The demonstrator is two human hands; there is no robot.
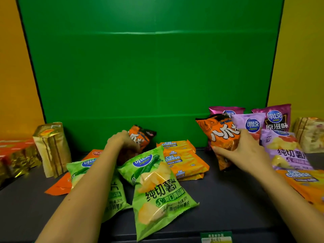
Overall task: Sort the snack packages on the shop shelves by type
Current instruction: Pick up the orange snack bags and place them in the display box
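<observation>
My left hand [121,142] is closed on a small orange-and-black snack bag [141,137] at the back of the dark shelf [219,199]. My right hand [245,149] grips a larger orange-and-black snack bag [220,135], held upright at the right. Two green chip bags lie in front: one [157,188] in the middle, the other [98,174] partly under my left forearm. A stack of orange Cal Cheese wafer packs [182,158] lies between my hands. Purple chip bags [284,151] and magenta chip bags [277,118] stand at the right.
Gold-wrapped cake packs [50,146] and a red-and-gold pack [15,155] stand at the left. Another Cal Cheese pack [305,181] lies at the far right, with a cake pack [310,134] behind it. A flat orange packet [61,185] lies under the green bags. A green back panel [154,67] closes the shelf.
</observation>
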